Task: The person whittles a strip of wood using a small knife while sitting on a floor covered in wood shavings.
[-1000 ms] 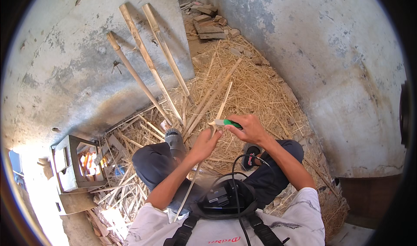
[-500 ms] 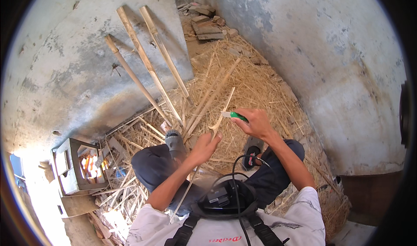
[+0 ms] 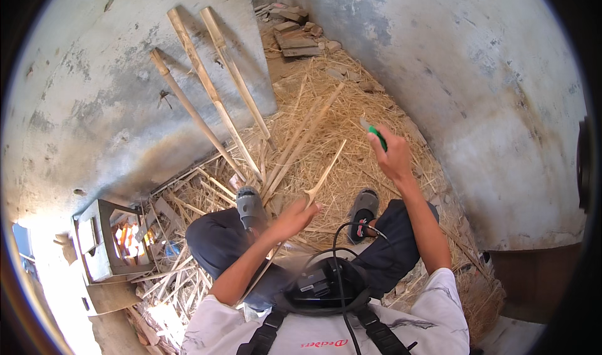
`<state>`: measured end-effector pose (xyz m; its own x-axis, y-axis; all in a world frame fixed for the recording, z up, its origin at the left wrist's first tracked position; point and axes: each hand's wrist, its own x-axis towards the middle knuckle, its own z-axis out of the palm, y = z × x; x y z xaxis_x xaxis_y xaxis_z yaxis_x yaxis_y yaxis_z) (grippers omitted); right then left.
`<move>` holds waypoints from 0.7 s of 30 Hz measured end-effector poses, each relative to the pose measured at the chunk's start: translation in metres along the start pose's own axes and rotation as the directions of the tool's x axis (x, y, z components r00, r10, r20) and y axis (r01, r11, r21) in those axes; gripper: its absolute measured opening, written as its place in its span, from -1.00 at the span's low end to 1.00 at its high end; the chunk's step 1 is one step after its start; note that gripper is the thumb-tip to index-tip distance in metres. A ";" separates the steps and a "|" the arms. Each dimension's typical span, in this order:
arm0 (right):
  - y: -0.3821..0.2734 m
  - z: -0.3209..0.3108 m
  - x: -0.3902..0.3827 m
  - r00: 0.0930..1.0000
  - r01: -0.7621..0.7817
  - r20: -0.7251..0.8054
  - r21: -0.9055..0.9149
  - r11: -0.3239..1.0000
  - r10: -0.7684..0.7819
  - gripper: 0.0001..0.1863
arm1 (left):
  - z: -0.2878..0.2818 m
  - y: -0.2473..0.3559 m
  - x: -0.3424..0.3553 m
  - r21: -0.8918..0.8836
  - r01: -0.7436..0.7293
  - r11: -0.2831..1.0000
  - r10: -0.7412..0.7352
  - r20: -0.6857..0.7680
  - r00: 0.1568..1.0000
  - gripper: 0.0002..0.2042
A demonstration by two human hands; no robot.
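My left hand (image 3: 296, 219) is closed round a thin pale strip of split bamboo (image 3: 325, 177), just in front of my knees. One end of the strip slants up and away to the right; the other runs back under my left forearm. Farther off to the right, my right hand (image 3: 394, 154) grips a knife with a green handle (image 3: 378, 137). Its short blade (image 3: 365, 124) points up and to the left, apart from the strip.
Three bamboo poles (image 3: 216, 104) lean on the wall at the left. Straw-like shavings (image 3: 351, 114) cover the floor. Broken bricks (image 3: 295, 38) lie at the back. A wooden box frame (image 3: 103, 242) stands at the left, and a black cable (image 3: 342, 248) loops over my lap.
The knife in my right hand has moved away from the bamboo strip, up and to the right. The strip's far end has tilted down slightly to the right. My left hand keeps its grip.
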<state>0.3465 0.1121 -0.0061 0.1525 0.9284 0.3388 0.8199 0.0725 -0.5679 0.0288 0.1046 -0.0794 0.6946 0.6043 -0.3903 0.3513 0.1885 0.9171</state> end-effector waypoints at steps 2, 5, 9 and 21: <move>-0.014 0.016 -0.014 0.995 0.064 0.072 0.048 0.997 -0.067 -0.65 | -0.008 0.003 -0.001 -0.122 0.083 0.989 -0.080 0.023 0.997 -0.67; -0.037 0.036 -0.029 0.965 0.223 0.111 0.118 0.967 -0.237 -0.67 | -0.016 0.027 0.000 -0.352 0.257 0.900 -0.221 0.139 0.965 -0.72; -0.041 0.055 -0.040 0.936 0.283 0.171 0.161 0.946 -0.309 -0.70 | -0.021 0.041 -0.006 -0.421 0.305 0.854 -0.244 0.195 0.950 -0.71; -0.051 0.070 -0.051 0.913 0.271 0.247 0.234 0.934 -0.326 -0.69 | -0.013 0.039 0.001 -0.407 0.255 0.877 -0.225 0.122 0.967 -0.71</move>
<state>0.2587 0.0867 -0.0467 -0.2645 0.9133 0.3096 0.6779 0.4044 -0.6139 0.0349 0.1228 -0.0425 0.6687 0.4477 -0.5936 0.2297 0.6350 0.7376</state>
